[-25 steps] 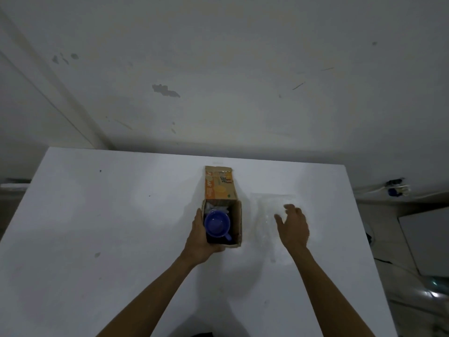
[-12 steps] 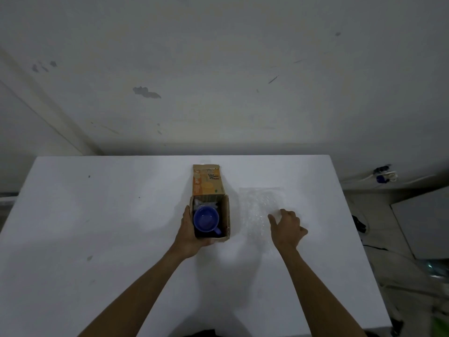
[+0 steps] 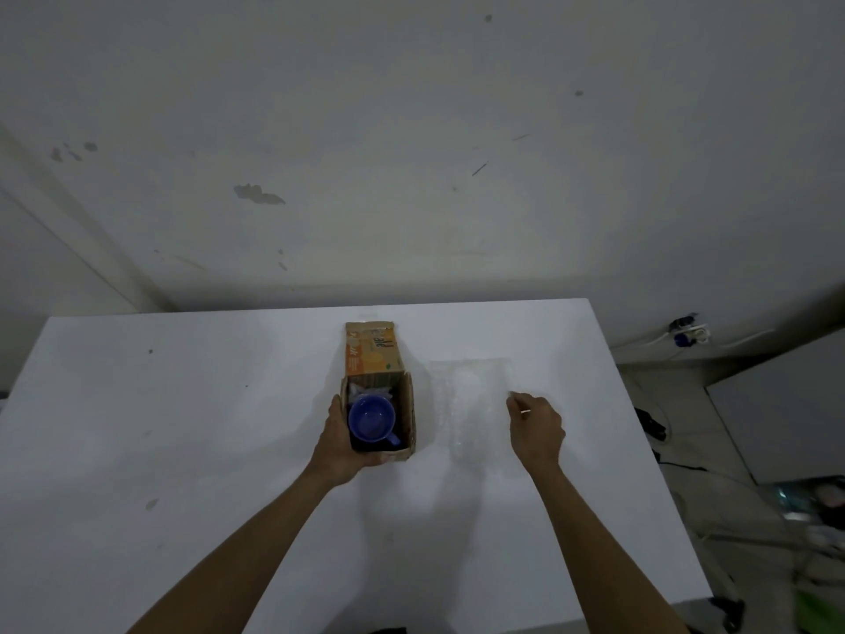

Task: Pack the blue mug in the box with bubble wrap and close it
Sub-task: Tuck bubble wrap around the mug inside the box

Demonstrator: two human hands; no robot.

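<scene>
A small brown cardboard box [image 3: 408,414] stands open on the white table [image 3: 183,427], its orange printed lid flap [image 3: 371,354] lying back away from me. The blue mug [image 3: 371,419] sits upright inside, handle toward me, with some clear wrap behind it. My left hand [image 3: 340,443] grips the box's near left corner. A flat clear sheet of bubble wrap [image 3: 471,400] lies on the table right of the box. My right hand [image 3: 535,427] rests at that sheet's right edge, fingers curled and pinching it; the contact itself is hard to make out.
A wall rises just behind the table. Beyond the table's right edge the floor holds a power strip with cables [image 3: 686,334], a white panel [image 3: 786,414] and some clutter [image 3: 814,505].
My right hand has slid from the middle of the bubble wrap to its right edge and curled its fingers. My left hand has stayed on the box. The camera has shifted.
</scene>
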